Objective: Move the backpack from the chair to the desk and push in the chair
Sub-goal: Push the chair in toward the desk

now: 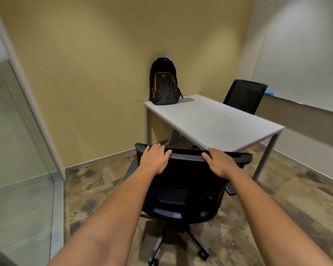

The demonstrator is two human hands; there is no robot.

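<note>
Hands lay side by side on the top edge of the chair (183, 181) backrest: the left hand (155, 159) near its left end, fingers curled over the rim, and the right hand (220, 162) toward the right, fingers likewise folded over it. Beyond the backrest stood the white worktop (210, 121), its near corner just past the chair. Well apart from both hands, the backpack (164, 82) stood upright on the worktop's far left corner, against the yellow wall (96, 70).

I count two black chairs (183, 189) (244, 96) flanking one white desk (210, 121), one backpack (164, 82) atop it.
</note>
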